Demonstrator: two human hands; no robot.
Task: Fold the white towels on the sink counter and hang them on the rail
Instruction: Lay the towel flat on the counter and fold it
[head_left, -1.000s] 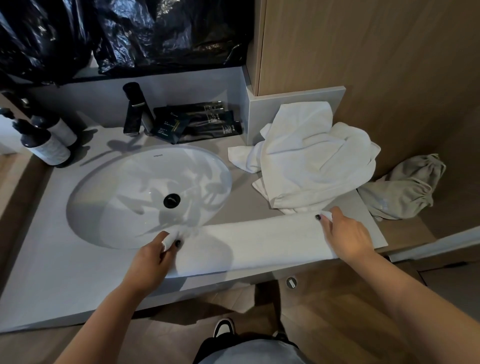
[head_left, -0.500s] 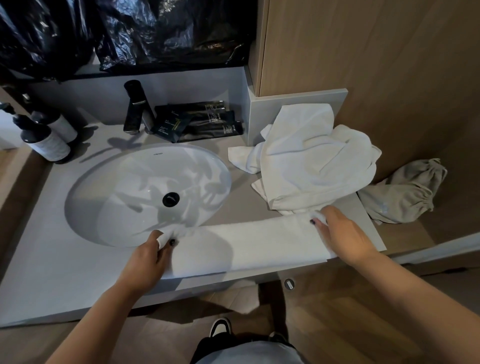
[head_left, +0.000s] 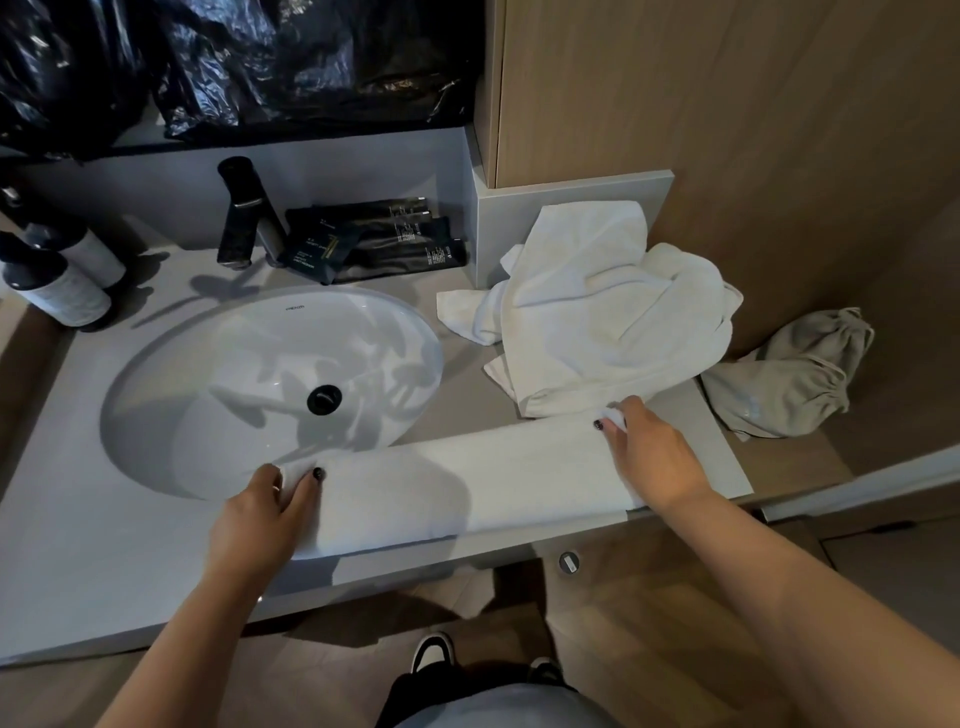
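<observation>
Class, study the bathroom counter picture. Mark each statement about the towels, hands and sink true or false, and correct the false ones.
1. Each hand pinches one end of the long folded towel. True: the left hand holds the end by the sink, the right hand the other end.
2. The crumpled towel lies inside the sink basin. False: it lies on the counter to the right of the basin.
3. The black faucet stands behind the basin. True.
4. The beige drawstring bag sits on top of the folded towel. False: it lies apart, to the right, beyond the counter's end.
5. The basin's drain is white. False: it is black.
</observation>
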